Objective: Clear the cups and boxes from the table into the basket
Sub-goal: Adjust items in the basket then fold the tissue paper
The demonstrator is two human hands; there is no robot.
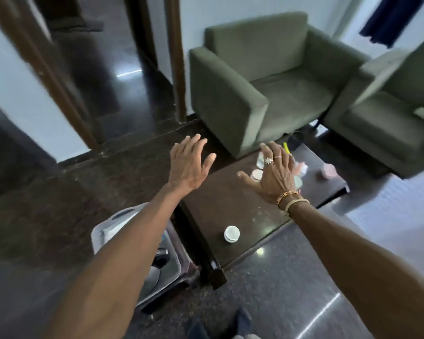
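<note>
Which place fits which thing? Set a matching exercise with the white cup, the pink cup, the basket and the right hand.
Things: 1 white cup; 2 pink cup; 3 basket; 4 right hand.
Places: A on the floor beside the table; B alone near the table's near edge; C above the cluster of cups; D toward the table's far right corner.
Pairs: 1-B; 2-D; 3-A; 4-C.

Dim, soft daylight, white glare streaks on the glossy floor (304,289), motion blur and wide-angle bending at edges.
</note>
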